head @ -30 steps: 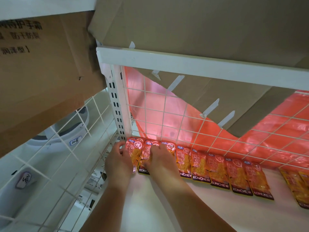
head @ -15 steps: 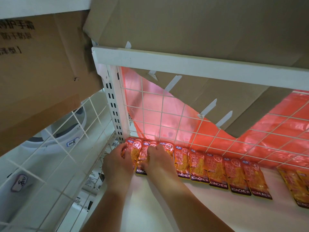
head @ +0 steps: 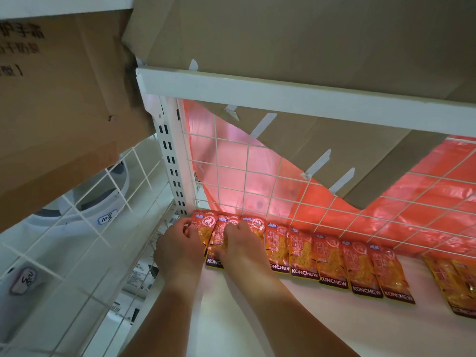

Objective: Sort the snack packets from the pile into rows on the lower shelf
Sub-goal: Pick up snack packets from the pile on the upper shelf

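A row of orange KONCHEW snack packets (head: 329, 258) lies side by side along the back of the white lower shelf (head: 283, 320). Both hands are at the row's left end. My left hand (head: 177, 249) pinches the left edge of the leftmost packet (head: 203, 225) beside the side grid. My right hand (head: 242, 244) has curled fingers and thumb on the second packet (head: 218, 239), hiding most of the third. Two darker packets (head: 453, 282) lie apart at the far right.
A white wire grid (head: 257, 176) backs the shelf, with a red plastic bag (head: 425, 191) and cardboard (head: 309, 140) behind it. The upper shelf edge (head: 283, 99) hangs overhead. A slotted post (head: 175, 155) and a side grid (head: 90, 253) close off the left.
Both hands stay on the left-end packets, with only slight finger shifts. The packets there sit a little straighter against the corner.
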`<state>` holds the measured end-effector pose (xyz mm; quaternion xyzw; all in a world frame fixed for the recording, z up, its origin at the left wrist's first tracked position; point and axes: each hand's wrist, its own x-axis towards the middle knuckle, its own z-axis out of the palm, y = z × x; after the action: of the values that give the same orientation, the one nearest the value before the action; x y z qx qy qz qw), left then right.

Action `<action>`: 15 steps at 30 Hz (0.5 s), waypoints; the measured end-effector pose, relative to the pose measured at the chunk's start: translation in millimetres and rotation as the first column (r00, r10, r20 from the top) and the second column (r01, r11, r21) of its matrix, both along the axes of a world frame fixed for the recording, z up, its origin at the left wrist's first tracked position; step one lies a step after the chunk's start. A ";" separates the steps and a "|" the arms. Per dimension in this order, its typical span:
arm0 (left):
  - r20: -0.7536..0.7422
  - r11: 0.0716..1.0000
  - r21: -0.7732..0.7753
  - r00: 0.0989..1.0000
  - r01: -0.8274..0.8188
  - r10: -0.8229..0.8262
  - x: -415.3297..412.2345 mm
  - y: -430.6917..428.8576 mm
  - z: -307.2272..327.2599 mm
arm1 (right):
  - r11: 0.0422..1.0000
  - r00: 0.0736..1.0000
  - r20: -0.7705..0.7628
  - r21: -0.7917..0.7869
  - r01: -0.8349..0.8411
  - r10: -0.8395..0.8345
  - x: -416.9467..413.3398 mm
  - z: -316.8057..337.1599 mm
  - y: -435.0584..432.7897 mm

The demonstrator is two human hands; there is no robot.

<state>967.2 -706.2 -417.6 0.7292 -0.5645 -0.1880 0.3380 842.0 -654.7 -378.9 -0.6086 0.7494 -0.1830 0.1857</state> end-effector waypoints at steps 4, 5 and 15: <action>-0.029 0.999 0.021 0.999 -0.026 0.026 -0.6 -3.8 -0.1 | 1.000 1.000 -0.007 -0.011 -0.006 0.006 -0.2 -1.5 1.0; -0.034 0.999 0.030 0.999 -0.035 0.036 -0.3 -4.8 0.0 | 1.000 1.000 -0.006 -0.011 -0.006 0.006 -0.4 -1.6 0.8; -0.036 0.998 0.023 0.998 -0.053 0.054 -0.7 -4.7 -1.7 | 1.000 1.000 0.001 -0.013 0.000 0.000 -1.0 -3.2 -0.5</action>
<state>966.5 -710.9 -419.3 0.7442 -0.5363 -0.1986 0.3451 841.0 -655.2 -382.1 -0.6098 0.7480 -0.1881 0.1822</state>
